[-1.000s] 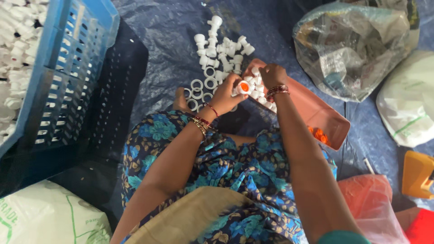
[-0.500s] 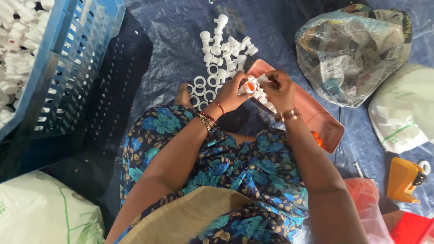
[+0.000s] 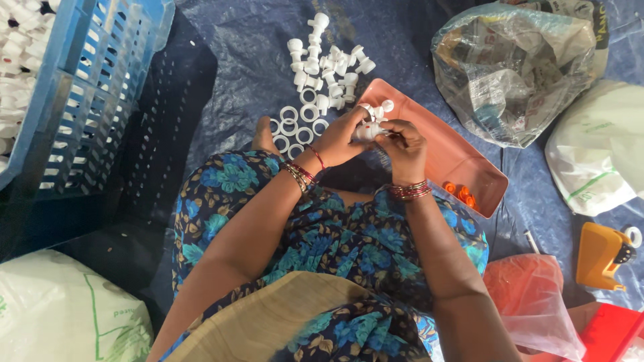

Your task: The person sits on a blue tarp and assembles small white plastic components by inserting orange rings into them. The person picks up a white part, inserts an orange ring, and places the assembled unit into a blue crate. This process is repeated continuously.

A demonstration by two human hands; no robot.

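Both hands, left hand and right hand, have fingers clamped on one white plastic fitting; a pile of white fittings and loose white rings wait on the tarp, so plenty left I'd guess.

A blue tarpaulin covers the floor and carries everything. On it, at the top, lies a loose heap of white plastic fittings, and just below that a cluster of white rings lying flat. Beside them to the right rests a long salmon-pink tray, tilted diagonally, with a few small orange caps in its lower corner. A blue slatted crate stands at the left on a black perforated crate. A clear bag stuffed with newspaper sits at the upper right, white sacks near it, an orange tool below, and a pink plastic bag nearby.
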